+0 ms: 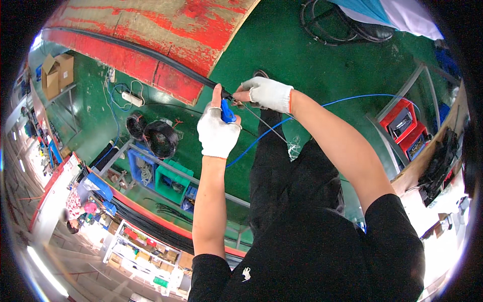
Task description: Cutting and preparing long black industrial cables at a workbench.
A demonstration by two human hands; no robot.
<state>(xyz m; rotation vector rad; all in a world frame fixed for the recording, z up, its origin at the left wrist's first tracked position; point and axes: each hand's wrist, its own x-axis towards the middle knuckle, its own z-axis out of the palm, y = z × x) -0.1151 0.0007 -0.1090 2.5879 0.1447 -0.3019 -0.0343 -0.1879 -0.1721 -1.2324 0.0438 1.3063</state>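
My left hand (219,130), in a white glove with bare fingertips, is closed round a blue-handled tool (228,111). The tool's working end is hidden, so its exact kind cannot be made out. A thick black cable bundle (176,64) runs along the edge of the red, worn wooden table (181,93), and its end reaches my fingers. My right hand (269,94), gloved the same way, pinches at that end from the right, its fingertips close to my left index finger. From between the hands a thin grey wire (266,123) slants down in front of my legs.
A blue hose (347,99) crosses behind my arms. Black coils (161,139) lie on the green floor at left, near blue and green crates (171,178) and a white power strip (132,98). Red bins (405,126) stand at right. A person (80,214) is at far lower left.
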